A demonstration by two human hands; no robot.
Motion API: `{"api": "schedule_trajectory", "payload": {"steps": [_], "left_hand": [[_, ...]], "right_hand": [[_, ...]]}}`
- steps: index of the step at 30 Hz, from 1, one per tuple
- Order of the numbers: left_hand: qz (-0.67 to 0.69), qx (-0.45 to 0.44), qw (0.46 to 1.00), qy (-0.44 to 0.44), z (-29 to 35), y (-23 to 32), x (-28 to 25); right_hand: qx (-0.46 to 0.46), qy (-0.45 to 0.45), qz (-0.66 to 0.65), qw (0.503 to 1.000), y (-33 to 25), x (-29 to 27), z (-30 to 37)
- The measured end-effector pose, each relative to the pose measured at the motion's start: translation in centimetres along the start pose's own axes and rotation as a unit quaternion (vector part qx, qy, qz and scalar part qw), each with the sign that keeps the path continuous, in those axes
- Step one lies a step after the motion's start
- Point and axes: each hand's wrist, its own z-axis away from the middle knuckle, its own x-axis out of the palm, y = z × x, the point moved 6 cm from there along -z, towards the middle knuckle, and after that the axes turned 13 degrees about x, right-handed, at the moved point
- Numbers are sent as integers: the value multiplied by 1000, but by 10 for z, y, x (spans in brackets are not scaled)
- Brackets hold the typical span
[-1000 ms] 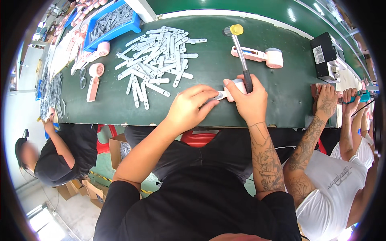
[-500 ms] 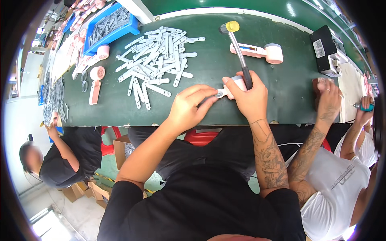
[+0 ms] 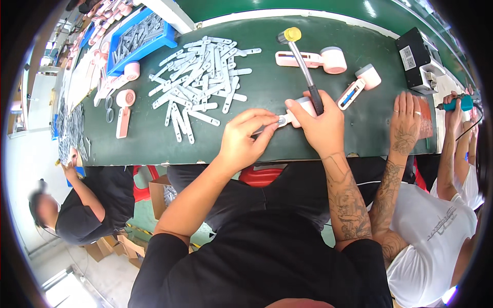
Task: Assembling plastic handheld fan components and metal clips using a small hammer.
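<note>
My right hand [image 3: 324,126] is closed round the black grip of a hammer [image 3: 317,101] with a yellow-faced head. That hand also steadies a pale pink device [image 3: 305,105] with a round grey-rimmed head, low over the table. My left hand [image 3: 249,136] pinches a grey plastic strip [image 3: 263,128] along the device's handle; the fingers hide most of both. Beyond my left hand lies a loose pile of similar light grey strips [image 3: 205,77].
Two more pink devices, one nearer [image 3: 368,77] and one farther [image 3: 334,60], lie right of the hammer. Another pink device [image 3: 125,98] and a blue bin [image 3: 172,36] of strips are left. A co-worker's hand [image 3: 405,120] rests by a brownish block [image 3: 425,118]. A black box [image 3: 418,59] stands far right.
A second pink device now lies right of the hammer, and the first one sits farther left. The co-worker's hand has shifted left and lies flat. My hands stay nearly in place.
</note>
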Motion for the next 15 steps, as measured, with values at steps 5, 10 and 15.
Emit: {"api": "schedule_trajectory", "payload": {"steps": [5, 10, 15], "left_hand": [[27, -23, 999, 15, 1, -1, 3], [27, 1, 999, 31, 5, -5, 3], [28, 21, 999, 23, 2, -7, 3]], "right_hand": [[-240, 90, 132, 958, -6, -47, 44], [-32, -49, 186, 981, 16, -74, 100], [-46, -32, 161, 985, 18, -77, 121]]}}
